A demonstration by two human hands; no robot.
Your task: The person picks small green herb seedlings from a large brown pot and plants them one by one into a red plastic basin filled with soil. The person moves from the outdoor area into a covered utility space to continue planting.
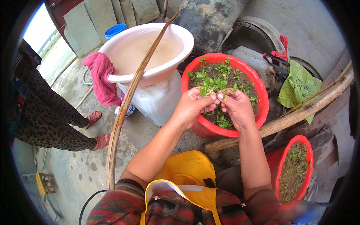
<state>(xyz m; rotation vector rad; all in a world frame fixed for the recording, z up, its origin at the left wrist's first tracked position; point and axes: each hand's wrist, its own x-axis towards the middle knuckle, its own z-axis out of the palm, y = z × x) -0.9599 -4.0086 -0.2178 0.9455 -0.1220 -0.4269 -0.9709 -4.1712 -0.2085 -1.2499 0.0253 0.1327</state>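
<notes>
A red plastic flowerpot [260,115] with a scalloped rim holds dark soil and leafy green seedlings [223,70]. Over it, my left hand [195,104] pinches a small bunch of green sprigs [207,86] between thumb and fingers. My right hand [234,105] meets it at the fingertips, its thumb and forefinger closed on a thin stem with small leaves [229,90] at the same bunch. The hands partly hide the soil and the plants beneath them.
To the left, a large pale basin [188,42] of cloudy water carries a pink cloth [99,76] and a long wooden stick [135,81]. A wooden pole [295,118] crosses at right, near a second red pot [309,157]. A person in patterned trousers [47,112] stands left.
</notes>
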